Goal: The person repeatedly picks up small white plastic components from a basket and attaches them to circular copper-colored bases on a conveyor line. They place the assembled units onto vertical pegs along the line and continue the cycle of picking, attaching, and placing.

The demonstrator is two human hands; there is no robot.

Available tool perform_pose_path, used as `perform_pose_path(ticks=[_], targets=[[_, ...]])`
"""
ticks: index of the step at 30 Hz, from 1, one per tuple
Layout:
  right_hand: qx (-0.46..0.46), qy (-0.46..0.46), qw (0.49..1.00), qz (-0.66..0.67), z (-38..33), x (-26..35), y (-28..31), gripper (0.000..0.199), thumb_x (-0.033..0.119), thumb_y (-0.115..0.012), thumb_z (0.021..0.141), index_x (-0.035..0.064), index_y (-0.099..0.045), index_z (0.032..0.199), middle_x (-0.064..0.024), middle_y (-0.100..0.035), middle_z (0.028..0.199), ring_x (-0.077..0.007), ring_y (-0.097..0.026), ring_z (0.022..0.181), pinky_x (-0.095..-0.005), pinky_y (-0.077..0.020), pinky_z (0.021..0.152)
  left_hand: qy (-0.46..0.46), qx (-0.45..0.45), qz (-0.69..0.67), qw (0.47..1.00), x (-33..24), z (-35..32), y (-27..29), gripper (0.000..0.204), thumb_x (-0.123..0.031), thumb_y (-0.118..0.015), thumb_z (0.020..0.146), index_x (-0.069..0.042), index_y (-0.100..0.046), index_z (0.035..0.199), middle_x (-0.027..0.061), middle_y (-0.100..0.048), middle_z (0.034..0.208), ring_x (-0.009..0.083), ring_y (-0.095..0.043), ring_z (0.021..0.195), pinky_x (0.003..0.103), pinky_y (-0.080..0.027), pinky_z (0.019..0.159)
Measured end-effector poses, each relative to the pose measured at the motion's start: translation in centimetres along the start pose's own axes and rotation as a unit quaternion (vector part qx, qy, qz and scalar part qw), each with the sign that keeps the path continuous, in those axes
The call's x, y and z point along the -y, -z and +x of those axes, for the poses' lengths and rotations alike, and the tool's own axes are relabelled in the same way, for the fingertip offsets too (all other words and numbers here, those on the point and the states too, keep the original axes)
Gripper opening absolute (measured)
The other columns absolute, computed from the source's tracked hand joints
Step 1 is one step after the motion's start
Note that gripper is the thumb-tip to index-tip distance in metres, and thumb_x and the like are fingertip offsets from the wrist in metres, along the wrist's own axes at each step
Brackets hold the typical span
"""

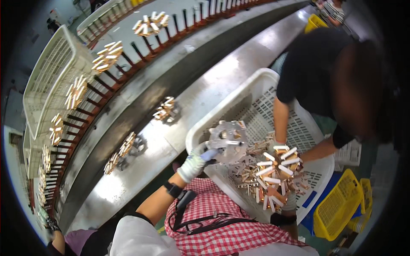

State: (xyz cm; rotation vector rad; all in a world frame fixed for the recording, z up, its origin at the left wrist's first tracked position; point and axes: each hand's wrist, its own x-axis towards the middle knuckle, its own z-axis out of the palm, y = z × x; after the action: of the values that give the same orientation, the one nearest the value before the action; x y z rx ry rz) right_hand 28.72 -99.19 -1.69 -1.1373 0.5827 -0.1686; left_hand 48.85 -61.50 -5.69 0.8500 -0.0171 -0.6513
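My left hand [193, 165], in a pale work glove, grips a clear, notched plastic disc [230, 147] above the near left side of a white slotted basket [203, 128]. My gloved right hand [290, 202] is mostly hidden beneath a cluster of copper-coloured parts with white strips [273, 176]. It appears to hold that cluster over the basket, though its fingers do not show. Loose copper-coloured pieces [244, 176] lie below in the basket. A co-worker's bare forearms [280, 121] reach into the same basket from the far right, with the hands behind the cluster.
Along a metal bench [171, 138] stand several similar clusters [164, 108]. Beyond it, a curved line of dark pegs [136, 49] carries more clusters [107, 56]. Another white basket [51, 81] is at far left. Yellow baskets [339, 205] sit at lower right. Another person's gloved hand [48, 222] is at lower left.
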Motion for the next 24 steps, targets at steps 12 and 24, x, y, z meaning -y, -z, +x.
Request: perform_pose_path(ticks=[12,24], targets=[[0.291,-0.269,0.913,0.097,2.9,-16.1,-28.5,0.061,0.049,-0.064,0.087,0.0075,-0.052,0.131,-0.0145,-0.06,0.121,-0.028,-0.062,0.106,-0.0426,-0.0552,0.09,-0.18,-0.209,0.512,0.814,-7.0,-25.8,16.2,0.031,-0.021,-0.074,0.081,-0.005,-0.064,0.106,0.01,-0.066,0.095,0.0249,-0.065,0.085,0.033,-0.053,0.078],[0.351,-0.465,0.79,0.192,-0.2,-28.0,-40.3,0.057,0.05,-0.051,0.094,0.0083,-0.05,0.133,-0.0253,-0.041,0.141,-0.0324,-0.061,0.1,-0.0437,-0.0557,0.079,-0.136,-0.337,0.766,0.531,6.3,-41.2,36.7,0.037,-0.016,-0.075,0.067,-0.017,-0.061,0.102,0.0043,-0.058,0.104,0.0257,-0.058,0.099,0.042,-0.047,0.088]])
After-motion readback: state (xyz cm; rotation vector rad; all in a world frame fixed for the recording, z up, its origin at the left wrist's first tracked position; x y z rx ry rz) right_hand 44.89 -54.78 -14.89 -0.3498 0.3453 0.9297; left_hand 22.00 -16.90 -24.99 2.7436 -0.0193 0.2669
